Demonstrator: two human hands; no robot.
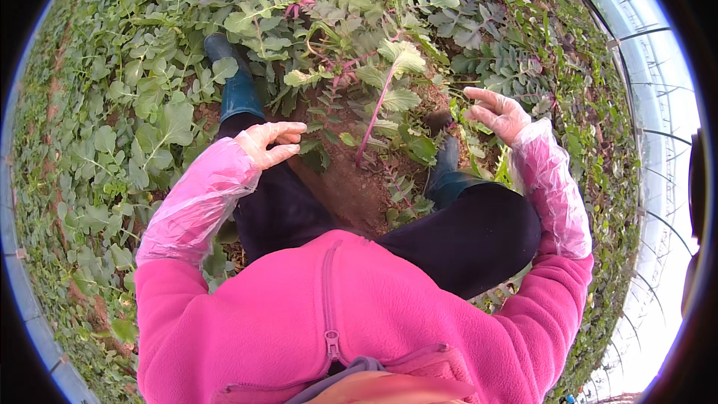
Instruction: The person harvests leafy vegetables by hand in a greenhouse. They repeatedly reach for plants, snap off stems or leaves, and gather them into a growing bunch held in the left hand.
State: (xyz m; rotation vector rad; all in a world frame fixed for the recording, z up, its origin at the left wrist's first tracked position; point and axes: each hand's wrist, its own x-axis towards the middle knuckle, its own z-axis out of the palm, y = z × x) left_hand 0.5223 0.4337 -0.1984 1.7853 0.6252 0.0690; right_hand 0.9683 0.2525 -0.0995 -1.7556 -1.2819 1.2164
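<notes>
My left hand [273, 143], in a clear plastic glove, hovers above my left knee with thumb and fingers apart and nothing in it. On the other side, my right hand [498, 114] is held up above my right boot, gloved the same way, its fingers spread and holding nothing. Between the hands grows a radish-like plant [343, 67] with lobed green leaves and purple stems. One long purple leaf stalk [374, 115] rises from the brown soil [353, 182] near my legs. Clear plastic sleeves cover both my forearms.
My blue rubber boots [240, 92] stand apart among the plants. Dense green foliage [106, 151] spreads on the left, and purple-tinged leafy plants [505, 62] grow at the right. The greenhouse's plastic film wall [653, 101] with curved ribs runs along the right side.
</notes>
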